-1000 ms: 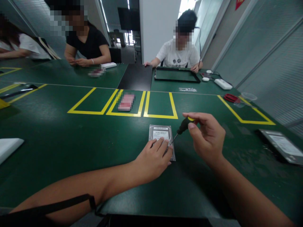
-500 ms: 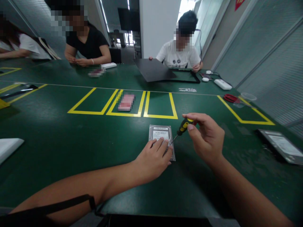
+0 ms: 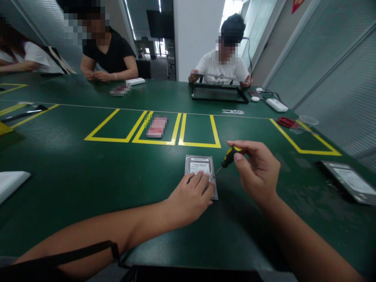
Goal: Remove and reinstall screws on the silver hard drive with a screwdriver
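Note:
A silver hard drive [image 3: 200,159] with a white label lies flat on the green table. My left hand [image 3: 189,199] rests across its near part, fingers bent over the top and hiding much of it. Between the thumb and fingers of my right hand [image 3: 260,170] is a small yellow-and-black screwdriver [image 3: 230,156]. The screwdriver slants down to the left, its tip at the drive's right edge beside my left fingertips. Whether the tip sits in a screw is too small to tell.
A second hard drive [image 3: 351,182] lies at the right. Yellow tape outlines [image 3: 199,145] mark the table, with a pink blurred object [image 3: 157,127] inside one. A red cable coil [image 3: 287,122] is further right. Across the table, a person holds a panel [image 3: 219,76] above a black frame [image 3: 220,99].
My hands, the screwdriver and the hard drive stay almost in place. Across the table, the person has swung the dark panel round from the left and now holds it with both hands above the frame.

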`<action>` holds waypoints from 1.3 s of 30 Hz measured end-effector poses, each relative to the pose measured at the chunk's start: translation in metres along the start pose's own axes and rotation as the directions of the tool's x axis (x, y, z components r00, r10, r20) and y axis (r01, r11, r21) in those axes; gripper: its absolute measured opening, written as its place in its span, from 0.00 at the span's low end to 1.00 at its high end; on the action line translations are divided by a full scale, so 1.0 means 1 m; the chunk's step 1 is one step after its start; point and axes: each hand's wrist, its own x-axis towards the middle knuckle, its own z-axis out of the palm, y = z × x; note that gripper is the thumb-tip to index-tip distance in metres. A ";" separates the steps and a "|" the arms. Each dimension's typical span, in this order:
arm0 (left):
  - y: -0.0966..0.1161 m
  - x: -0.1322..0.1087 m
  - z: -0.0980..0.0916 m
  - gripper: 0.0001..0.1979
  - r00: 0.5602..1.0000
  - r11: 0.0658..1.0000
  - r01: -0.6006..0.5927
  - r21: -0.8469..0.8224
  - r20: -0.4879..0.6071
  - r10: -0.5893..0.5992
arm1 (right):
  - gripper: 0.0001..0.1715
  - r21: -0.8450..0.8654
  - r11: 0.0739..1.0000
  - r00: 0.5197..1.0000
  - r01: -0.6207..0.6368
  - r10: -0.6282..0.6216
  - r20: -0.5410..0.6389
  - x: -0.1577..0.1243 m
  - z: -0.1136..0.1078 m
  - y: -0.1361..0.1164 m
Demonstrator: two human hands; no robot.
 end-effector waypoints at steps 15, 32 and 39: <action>0.000 0.000 0.000 0.24 1.000 1.000 0.007 -0.009 0.005 -0.007 | 0.15 0.006 1.000 1.000 0.020 -0.020 -0.002 0.000 0.001 0.000; 0.000 0.000 -0.001 0.24 1.000 1.000 0.009 -0.016 0.008 -0.009 | 0.14 -0.030 0.998 0.998 0.055 -0.055 -0.006 0.001 -0.001 -0.001; -0.001 -0.001 -0.001 0.24 1.000 1.000 0.004 -0.018 -0.002 -0.004 | 0.12 -0.204 0.971 0.989 0.124 -0.137 -0.049 0.003 0.002 -0.002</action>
